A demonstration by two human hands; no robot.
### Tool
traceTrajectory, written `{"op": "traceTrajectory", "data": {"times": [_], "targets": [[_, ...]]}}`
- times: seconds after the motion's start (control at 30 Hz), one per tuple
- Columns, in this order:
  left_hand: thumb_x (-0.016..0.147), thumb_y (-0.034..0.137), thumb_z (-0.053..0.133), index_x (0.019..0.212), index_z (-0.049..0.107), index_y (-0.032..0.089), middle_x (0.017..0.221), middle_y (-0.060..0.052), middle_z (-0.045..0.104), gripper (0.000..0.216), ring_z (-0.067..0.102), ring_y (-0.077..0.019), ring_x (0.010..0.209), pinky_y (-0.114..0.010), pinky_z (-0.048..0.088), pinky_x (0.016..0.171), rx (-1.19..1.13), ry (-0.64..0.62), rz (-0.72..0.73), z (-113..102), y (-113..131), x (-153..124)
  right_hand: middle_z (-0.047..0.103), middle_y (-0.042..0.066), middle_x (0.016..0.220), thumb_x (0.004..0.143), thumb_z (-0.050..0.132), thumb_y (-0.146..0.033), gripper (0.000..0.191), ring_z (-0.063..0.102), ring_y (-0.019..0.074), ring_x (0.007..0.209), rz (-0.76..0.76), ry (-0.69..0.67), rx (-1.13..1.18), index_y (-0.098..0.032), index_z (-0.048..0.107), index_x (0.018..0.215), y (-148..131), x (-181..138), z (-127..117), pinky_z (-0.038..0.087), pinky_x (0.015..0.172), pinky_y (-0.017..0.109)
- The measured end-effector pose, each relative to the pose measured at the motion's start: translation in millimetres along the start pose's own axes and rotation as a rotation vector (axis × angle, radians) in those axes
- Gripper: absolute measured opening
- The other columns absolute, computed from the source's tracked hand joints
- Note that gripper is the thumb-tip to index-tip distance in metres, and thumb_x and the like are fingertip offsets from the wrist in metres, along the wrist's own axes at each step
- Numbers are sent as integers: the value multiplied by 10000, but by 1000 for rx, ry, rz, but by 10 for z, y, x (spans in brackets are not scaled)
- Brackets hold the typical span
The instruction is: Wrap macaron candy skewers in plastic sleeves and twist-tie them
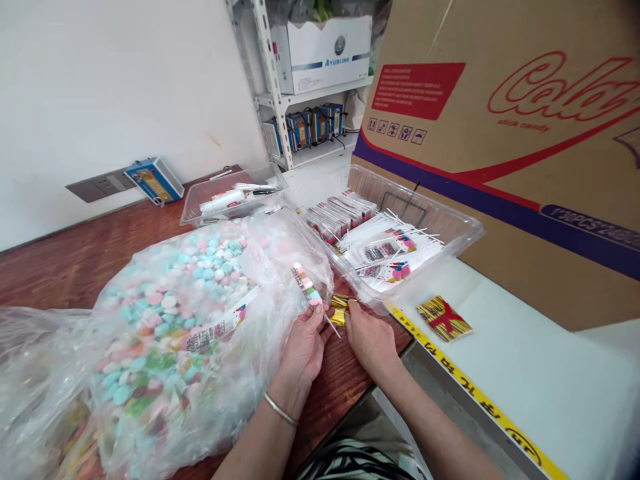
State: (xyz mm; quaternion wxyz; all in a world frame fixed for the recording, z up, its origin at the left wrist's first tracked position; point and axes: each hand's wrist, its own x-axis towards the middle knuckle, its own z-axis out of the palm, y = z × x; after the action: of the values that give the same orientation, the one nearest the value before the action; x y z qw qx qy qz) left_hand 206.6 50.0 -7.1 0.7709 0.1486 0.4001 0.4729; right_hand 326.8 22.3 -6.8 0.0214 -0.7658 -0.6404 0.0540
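Note:
My left hand is closed on a wrapped candy stick with pastel discs in a clear sleeve, held tilted up to the left. My right hand pinches a gold twist tie right at the stick's lower end. Both hands meet over the brown table, beside a big clear bag of pastel candies. A metal bangle sits on my left wrist.
A clear tray of packed candy sticks and sleeves lies beyond my hands. A bundle of gold ties rests on the white surface at right. A large cardboard box stands behind, with another clear tray and shelves at the back.

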Motion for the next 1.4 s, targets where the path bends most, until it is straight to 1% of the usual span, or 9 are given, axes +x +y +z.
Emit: {"op": "traceTrajectory", "data": {"times": [0.73, 0.9, 1.03, 1.1, 1.17, 1.23, 1.3, 1.33, 1.4], "targets": [[749, 244, 756, 867, 669, 169, 935, -48, 706, 164, 646, -153, 822, -290, 508, 782, -14, 44, 12, 51, 9, -14, 732, 205, 802, 913, 501, -136, 144, 737, 280, 751, -19, -46, -113, -97, 636, 943, 94, -26, -154, 538, 638, 313], [789, 317, 706, 807, 639, 135, 806, -93, 705, 195, 662, -169, 668, -286, 508, 637, 144, 5, -67, 193, 154, -314, 737, 192, 823, 919, 462, -151, 187, 738, 300, 757, -8, -75, -95, -106, 643, 931, 202, -48, -152, 533, 624, 335], [774, 432, 688, 793, 613, 170, 661, -47, 662, 273, 591, -153, 491, -268, 448, 501, 408, -101, -72, 147, 560, -715, 740, 177, 854, 919, 469, -208, 200, 733, 311, 794, -4, -111, -58, -128, 651, 942, 233, -14, -179, 519, 647, 348], [792, 474, 648, 807, 625, 190, 638, -40, 647, 286, 579, -170, 490, -286, 437, 503, 679, -70, 64, 17, 839, -869, 739, 170, 868, 918, 471, -231, 210, 729, 310, 820, -7, -129, -35, -137, 657, 946, 244, 1, -202, 507, 669, 348], [793, 492, 635, 798, 649, 203, 669, -61, 655, 289, 607, -224, 601, -335, 468, 598, 1063, 111, 300, -129, 1078, -980, 737, 163, 892, 915, 470, -243, 220, 722, 301, 846, -12, -144, -10, -142, 663, 941, 258, 18, -217, 492, 684, 338], [727, 460, 717, 956, 683, 218, 911, -107, 696, 335, 620, -311, 880, -410, 467, 799, 1313, 412, 643, -222, 1180, -1064, 736, 152, 908, 907, 472, -258, 227, 715, 285, 855, -20, -163, 17, -148, 671, 915, 278, 39, -219, 473, 685, 319], [708, 410, 750, 1122, 662, 238, 1170, -120, 651, 457, 541, -350, 1112, -444, 395, 960, 1325, 503, 853, -224, 1084, -1114, 736, 140, 905, 895, 480, -269, 226, 709, 267, 852, -28, -184, 42, -153, 674, 882, 304, 60, -216, 453, 681, 303], [729, 393, 738, 1151, 657, 247, 1227, -113, 631, 454, 523, -344, 1150, -438, 376, 992, 1265, 424, 833, -192, 962, -1116, 736, 135, 901, 888, 484, -273, 225, 705, 259, 849, -32, -193, 54, -156, 674, 867, 319, 68, -216, 444, 678, 297], [790, 394, 686, 1048, 708, 248, 1110, -103, 690, 297, 598, -302, 1025, -405, 428, 937, 1051, 114, 512, -86, 623, -1042, 736, 122, 880, 878, 487, -276, 222, 699, 246, 837, -40, -207, 71, -160, 672, 841, 348, 78, -227, 426, 670, 288]]}}
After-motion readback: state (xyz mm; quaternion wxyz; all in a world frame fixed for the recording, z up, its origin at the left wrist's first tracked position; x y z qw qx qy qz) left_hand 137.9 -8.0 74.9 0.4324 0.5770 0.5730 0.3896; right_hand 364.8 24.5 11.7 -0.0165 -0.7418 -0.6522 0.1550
